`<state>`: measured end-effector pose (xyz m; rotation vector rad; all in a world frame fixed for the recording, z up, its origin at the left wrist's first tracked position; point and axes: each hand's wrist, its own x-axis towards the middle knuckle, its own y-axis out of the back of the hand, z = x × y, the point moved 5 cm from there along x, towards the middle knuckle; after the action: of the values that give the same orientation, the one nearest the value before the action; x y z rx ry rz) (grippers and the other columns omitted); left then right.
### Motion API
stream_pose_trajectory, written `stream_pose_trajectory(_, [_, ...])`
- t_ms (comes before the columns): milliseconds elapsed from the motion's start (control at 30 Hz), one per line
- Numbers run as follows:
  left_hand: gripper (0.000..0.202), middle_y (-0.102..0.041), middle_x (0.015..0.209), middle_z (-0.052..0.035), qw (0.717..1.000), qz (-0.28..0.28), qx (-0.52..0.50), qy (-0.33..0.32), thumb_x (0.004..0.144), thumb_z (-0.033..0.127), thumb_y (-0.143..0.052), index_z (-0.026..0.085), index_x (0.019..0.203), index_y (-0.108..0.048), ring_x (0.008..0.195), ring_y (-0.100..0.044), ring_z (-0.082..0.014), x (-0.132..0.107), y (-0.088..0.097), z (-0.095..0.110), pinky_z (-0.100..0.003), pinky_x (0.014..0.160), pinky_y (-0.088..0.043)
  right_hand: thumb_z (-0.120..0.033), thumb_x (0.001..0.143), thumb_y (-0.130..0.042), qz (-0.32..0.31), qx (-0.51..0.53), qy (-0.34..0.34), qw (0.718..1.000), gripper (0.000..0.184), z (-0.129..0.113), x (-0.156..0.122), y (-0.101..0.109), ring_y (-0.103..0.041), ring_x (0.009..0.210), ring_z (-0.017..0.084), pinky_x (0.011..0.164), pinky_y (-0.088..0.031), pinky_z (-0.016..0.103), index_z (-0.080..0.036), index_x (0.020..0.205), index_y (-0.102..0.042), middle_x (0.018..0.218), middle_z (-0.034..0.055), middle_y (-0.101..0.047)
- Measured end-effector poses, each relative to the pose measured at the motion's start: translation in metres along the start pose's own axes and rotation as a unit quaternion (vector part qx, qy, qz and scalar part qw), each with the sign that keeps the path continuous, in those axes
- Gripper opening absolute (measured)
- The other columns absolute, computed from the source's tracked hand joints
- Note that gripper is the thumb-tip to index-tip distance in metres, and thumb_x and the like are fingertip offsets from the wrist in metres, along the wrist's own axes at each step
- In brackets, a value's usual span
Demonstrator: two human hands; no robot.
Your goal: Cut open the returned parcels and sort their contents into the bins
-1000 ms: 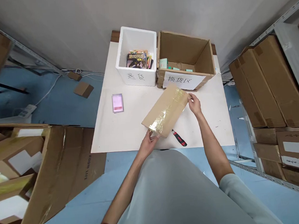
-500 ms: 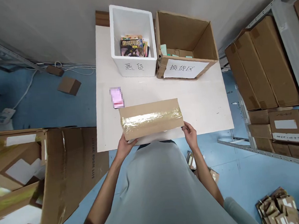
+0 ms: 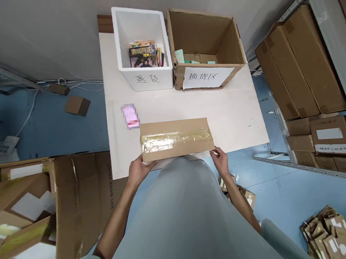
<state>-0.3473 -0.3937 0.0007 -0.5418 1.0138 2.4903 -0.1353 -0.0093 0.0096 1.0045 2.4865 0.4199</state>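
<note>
A long cardboard box (image 3: 176, 140), sealed with a shiny strip of clear tape, is held level over the near edge of the white table (image 3: 235, 120). My left hand (image 3: 139, 170) grips its lower left corner, thumb along the near side and fingers partly hidden beneath. At the lower right corner, my right hand (image 3: 220, 157) pinches the box between thumb and fingers. Just beyond the box's left end lies a pink, pixelated flat item (image 3: 130, 116).
At the table's back stand a white foam bin (image 3: 148, 78) holding books and an open carton (image 3: 236, 60) with small boxes. A big carton of parcels (image 3: 86, 208) is at left. Shelving with boxes (image 3: 306, 67) lines the right; a parcel pile (image 3: 327, 233) lies on the floor.
The box has turned slightly, its right end coming nearer to me, so it now lies straighter across. Both hands keep hold of it. My view has shifted a little to the right.
</note>
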Motion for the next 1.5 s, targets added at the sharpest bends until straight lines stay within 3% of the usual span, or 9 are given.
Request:
stream_pose_trajectory(167, [0.056,-0.091,0.115,-0.0128,0.998,-0.05,0.043,-0.021,0.072,0.065,-0.094,0.025,0.11,-0.086,0.109,-0.086,-0.0465,-0.013,-0.056,0.036,-0.045,0.09,-0.067,-0.055,0.083,-0.069,0.044,-0.01,-0.019,0.999,0.041,0.016,0.033,0.05,-0.08,0.109,0.033,0.099,-0.068,0.049,-0.021,0.105,-0.077,0.111,0.0143,-0.086])
stream_pose_trajectory(333, [0.057,-0.091,0.118,-0.0103,0.999,-0.032,-0.01,-0.028,0.075,0.061,-0.095,0.024,0.118,-0.086,0.113,-0.085,-0.043,0.002,-0.103,0.083,-0.043,0.093,-0.067,-0.058,0.077,-0.07,0.027,-0.005,-0.006,1.0,0.038,0.014,0.09,0.087,-0.078,0.105,0.032,0.095,-0.068,0.046,-0.025,0.095,-0.069,0.099,0.0104,-0.084])
stream_pose_trajectory(467, [0.065,-0.09,0.12,-0.0113,0.998,-0.017,-0.05,-0.02,0.072,0.067,-0.096,0.024,0.118,-0.086,0.117,-0.085,-0.043,0.016,-0.106,0.107,-0.044,0.097,-0.068,-0.061,0.079,-0.071,0.016,-0.001,0.017,1.0,0.039,0.001,0.122,0.095,-0.079,0.102,0.031,0.099,-0.068,0.048,-0.025,0.093,-0.069,0.097,0.0096,-0.083])
stream_pose_trajectory(633, [0.069,-0.087,0.135,-0.0116,0.988,0.054,-0.138,-0.043,0.085,0.071,-0.085,0.022,0.133,-0.084,0.123,-0.084,-0.0357,0.011,-0.073,0.121,-0.044,0.108,-0.067,-0.062,0.09,-0.076,0.018,0.013,0.068,0.997,0.047,-0.027,0.133,0.092,-0.083,0.109,0.033,0.106,-0.067,0.051,-0.02,0.11,-0.081,0.115,0.0147,-0.088])
stream_pose_trajectory(833, [0.062,-0.09,0.117,-0.0178,0.985,0.147,-0.076,0.053,0.09,0.07,-0.083,0.019,0.124,-0.087,0.126,-0.082,-0.0437,0.027,-0.049,0.104,-0.056,0.115,-0.061,-0.066,0.095,-0.078,-0.022,0.004,0.058,0.998,0.048,-0.038,0.15,0.056,-0.085,0.11,0.034,0.107,-0.068,0.051,-0.021,0.107,-0.087,0.115,0.015,-0.09])
stream_pose_trajectory(967, [0.055,-0.088,0.127,-0.0207,0.985,0.129,-0.093,0.072,0.094,0.067,-0.079,0.018,0.118,-0.087,0.133,-0.08,-0.0427,0.053,-0.059,0.085,-0.056,0.121,-0.059,-0.055,0.095,-0.076,-0.063,-0.003,0.046,0.997,0.037,-0.03,0.174,0.024,-0.086,0.114,0.034,0.112,-0.067,0.05,-0.022,0.108,-0.088,0.12,0.0136,-0.091])
stream_pose_trajectory(1133, [0.067,-0.082,0.145,-0.02,0.987,0.063,-0.148,0.013,0.094,0.067,-0.076,0.017,0.138,-0.079,0.133,-0.079,-0.0369,0.068,-0.076,0.077,-0.05,0.121,-0.06,-0.047,0.094,-0.075,-0.099,-0.049,0.024,0.994,0.03,-0.014,0.187,0.009,-0.086,0.116,0.032,0.111,-0.066,0.046,-0.024,0.107,-0.088,0.122,0.0115,-0.091])
stream_pose_trajectory(1333, [0.083,-0.076,0.156,-0.0213,0.983,0.024,-0.177,0.032,0.082,0.074,-0.085,0.017,0.142,-0.077,0.143,-0.073,-0.0392,0.04,-0.083,0.051,-0.052,0.124,-0.059,-0.071,0.093,-0.07,-0.129,-0.062,0.0,0.99,0.049,0.021,0.154,0.024,-0.084,0.103,0.03,0.102,-0.066,0.044,-0.024,0.094,-0.085,0.107,0.0101,-0.091])
stream_pose_trajectory(1500, [0.097,-0.074,0.159,-0.0213,0.976,-0.06,-0.196,0.068,0.07,0.076,-0.094,0.018,0.146,-0.074,0.147,-0.072,-0.041,0.002,-0.103,0.025,-0.052,0.121,-0.061,-0.079,0.09,-0.065,-0.143,-0.058,-0.018,0.988,0.055,0.05,0.119,0.034,-0.079,0.086,0.025,0.087,-0.068,0.04,-0.025,0.089,-0.078,0.084,0.0036,-0.084])
